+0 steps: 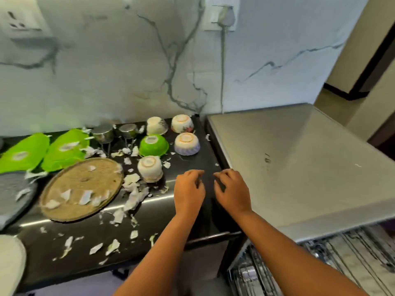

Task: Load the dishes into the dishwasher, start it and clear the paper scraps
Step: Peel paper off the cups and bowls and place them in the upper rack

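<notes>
At the far left a grey plate (12, 193) overhangs the black bench (70, 253), beside two overturned green plates (25, 153). A woven tray (82, 189) lies near the front edge, paper scraps (133, 197) strewn around it. Upturned bowls (149, 168) cluster toward the wall. The left hand (189, 192) and right hand (232, 193), both empty with fingers curled, hover close together over bare bench beside the dishwasher (299, 167), its rack (320, 265) pulled out below.
</notes>
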